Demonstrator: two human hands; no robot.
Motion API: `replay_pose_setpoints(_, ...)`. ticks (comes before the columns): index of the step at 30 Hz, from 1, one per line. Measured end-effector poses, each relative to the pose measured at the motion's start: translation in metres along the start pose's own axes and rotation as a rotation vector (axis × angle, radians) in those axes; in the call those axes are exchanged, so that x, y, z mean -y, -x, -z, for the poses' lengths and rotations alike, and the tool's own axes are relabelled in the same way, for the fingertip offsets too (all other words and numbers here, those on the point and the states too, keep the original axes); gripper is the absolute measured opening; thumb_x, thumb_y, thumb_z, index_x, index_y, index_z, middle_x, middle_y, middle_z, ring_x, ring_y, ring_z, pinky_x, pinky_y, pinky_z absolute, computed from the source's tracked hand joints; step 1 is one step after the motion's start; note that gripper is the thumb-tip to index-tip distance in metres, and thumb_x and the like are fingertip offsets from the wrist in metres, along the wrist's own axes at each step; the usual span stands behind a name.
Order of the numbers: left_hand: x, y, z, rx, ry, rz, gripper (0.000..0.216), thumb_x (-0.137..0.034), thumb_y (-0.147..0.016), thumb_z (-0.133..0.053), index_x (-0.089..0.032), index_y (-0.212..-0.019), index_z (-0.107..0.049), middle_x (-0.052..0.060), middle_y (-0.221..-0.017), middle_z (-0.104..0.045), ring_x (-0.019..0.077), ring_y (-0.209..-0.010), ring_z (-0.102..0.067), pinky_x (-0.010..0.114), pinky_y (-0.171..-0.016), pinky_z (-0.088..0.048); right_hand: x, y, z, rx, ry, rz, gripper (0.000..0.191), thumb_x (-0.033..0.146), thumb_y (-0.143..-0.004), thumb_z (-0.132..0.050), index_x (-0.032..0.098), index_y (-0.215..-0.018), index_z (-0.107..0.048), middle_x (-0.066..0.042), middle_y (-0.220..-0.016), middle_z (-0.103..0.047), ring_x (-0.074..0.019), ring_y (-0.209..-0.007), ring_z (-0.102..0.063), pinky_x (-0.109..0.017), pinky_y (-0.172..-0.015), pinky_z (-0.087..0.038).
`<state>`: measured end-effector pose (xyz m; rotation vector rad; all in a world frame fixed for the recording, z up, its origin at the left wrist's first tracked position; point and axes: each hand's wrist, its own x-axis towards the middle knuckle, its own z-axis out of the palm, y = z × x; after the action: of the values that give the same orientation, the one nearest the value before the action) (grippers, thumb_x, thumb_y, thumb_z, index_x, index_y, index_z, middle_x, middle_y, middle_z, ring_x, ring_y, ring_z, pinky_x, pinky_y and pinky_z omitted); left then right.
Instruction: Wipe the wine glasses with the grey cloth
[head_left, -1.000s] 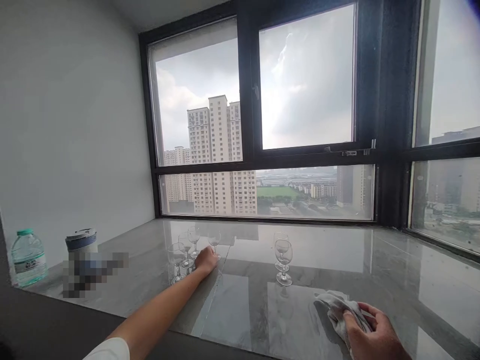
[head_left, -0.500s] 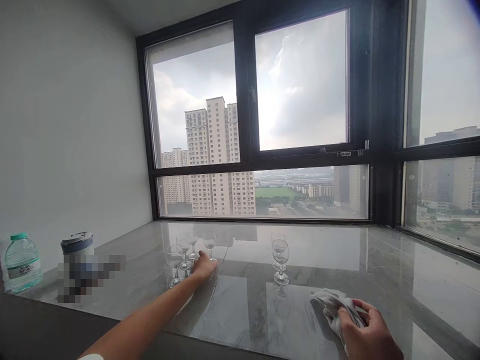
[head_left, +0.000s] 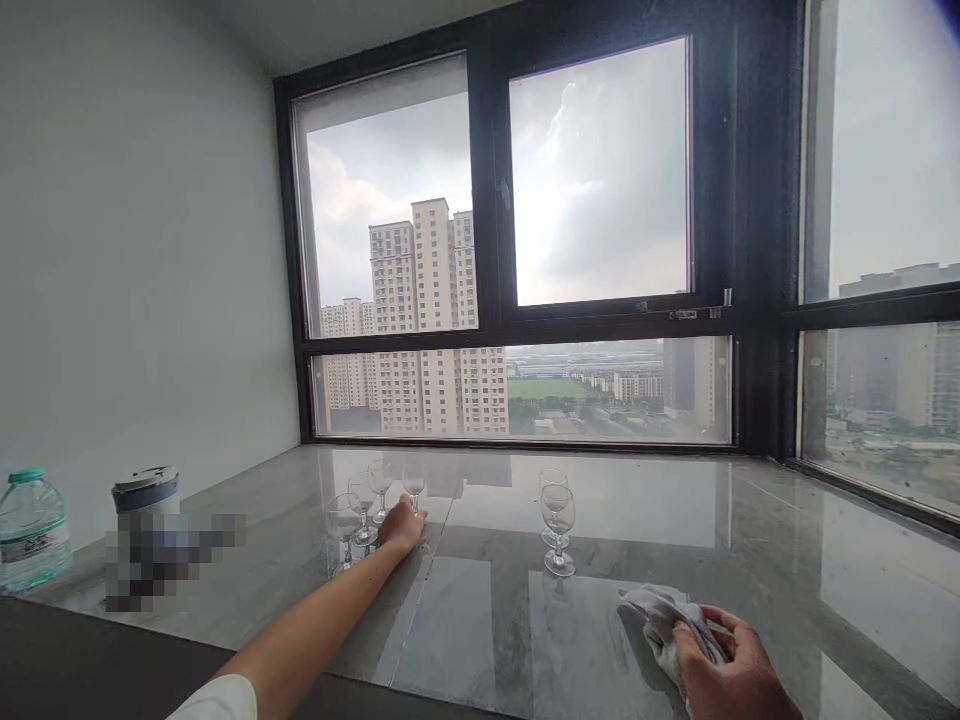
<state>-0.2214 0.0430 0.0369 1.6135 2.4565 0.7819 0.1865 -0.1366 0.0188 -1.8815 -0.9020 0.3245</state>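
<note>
Several small stemmed wine glasses (head_left: 363,507) stand in a cluster on the grey marble sill (head_left: 637,510). My left hand (head_left: 401,527) is stretched out to them and rests at the foot of the nearest glass (head_left: 413,486), fingers curled; whether it grips the stem is hidden. Two more wine glasses (head_left: 558,522) stand apart to the right, one behind the other. My right hand (head_left: 731,670) lies near the sill's front edge, closed on a crumpled white cloth (head_left: 660,620) that rests on the marble.
A water bottle (head_left: 30,527) with a green cap and a lidded cup (head_left: 145,490) stand at the far left by the white wall. Large dark-framed windows (head_left: 600,180) close off the back and the right side of the sill.
My left hand has stayed at the glass cluster, closing in on the nearest glass. My right hand with the cloth has barely moved. The view has shifted a little.
</note>
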Motion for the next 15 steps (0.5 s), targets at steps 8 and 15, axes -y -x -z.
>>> replay_pose_setpoints(8,-0.005,0.073,-0.001,-0.093,0.16,-0.166,0.043,-0.027,-0.081,-0.064,-0.019,-0.12,-0.049,0.009,-0.116,-0.063,0.0232,-0.11,-0.059,0.029,-0.091,-0.044,-0.003,-0.001,-0.007,-0.046,-0.008,0.046,0.034,0.05,-0.076,-0.047,0.026,-0.1,-0.053,-0.01,-0.102,-0.069,-0.0316,-0.083,-0.065,-0.039,-0.071,-0.046)
replay_pose_setpoints(15,-0.1,0.127,-0.036,0.374,0.406,-0.591,0.042,-0.023,-0.073,-0.068,-0.018,-0.114,-0.064,0.003,-0.088,-0.071,0.0167,-0.077,-0.062,0.024,-0.068,-0.045,-0.012,-0.005,-0.009,-0.061,-0.009,0.051,0.035,0.05,-0.075,-0.05,0.026,-0.1,-0.055,-0.008,-0.101,-0.07,-0.0317,-0.085,-0.066,-0.039,-0.071,-0.047)
